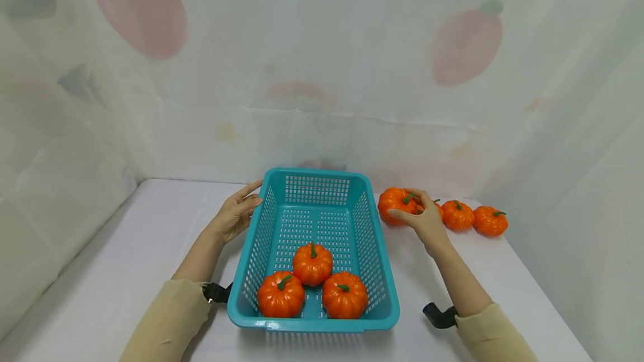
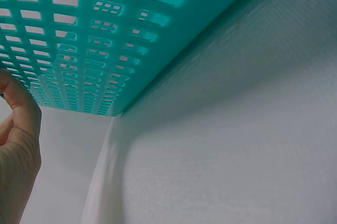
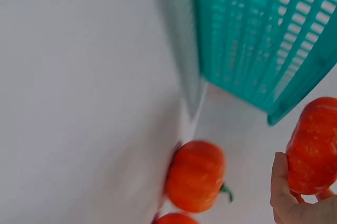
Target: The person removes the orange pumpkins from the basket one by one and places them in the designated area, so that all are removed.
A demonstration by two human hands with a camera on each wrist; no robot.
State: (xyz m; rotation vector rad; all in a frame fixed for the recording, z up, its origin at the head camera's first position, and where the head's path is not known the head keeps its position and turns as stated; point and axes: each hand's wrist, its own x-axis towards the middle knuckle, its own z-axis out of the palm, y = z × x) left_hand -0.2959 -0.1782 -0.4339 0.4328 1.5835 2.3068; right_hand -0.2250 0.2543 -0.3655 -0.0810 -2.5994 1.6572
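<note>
My right hand (image 1: pixel 426 222) grips a small orange pumpkin (image 1: pixel 394 205) with a green stem, just outside the basket's far right side. In the right wrist view, this held pumpkin (image 3: pixel 314 147) is raised beside the basket wall, thumb and fingers around its lower part. The teal plastic basket (image 1: pixel 313 325) has perforated walls and three pumpkins grouped at its near end. One pumpkin (image 1: pixel 312 264) sits behind the other two. My left hand (image 1: pixel 235 214) is at the basket's left side, relaxed fingers touching its rim; in the left wrist view it shows beside the perforated wall (image 2: pixel 79 50).
Beyond my right hand, more pumpkins stand in a row on the white tabletop: one partly hidden by the hand, a middle pumpkin (image 1: pixel 458 215) and an outer pumpkin (image 1: pixel 490 221). A pale printed curtain (image 1: pixel 322 60) encloses the back and sides of the table.
</note>
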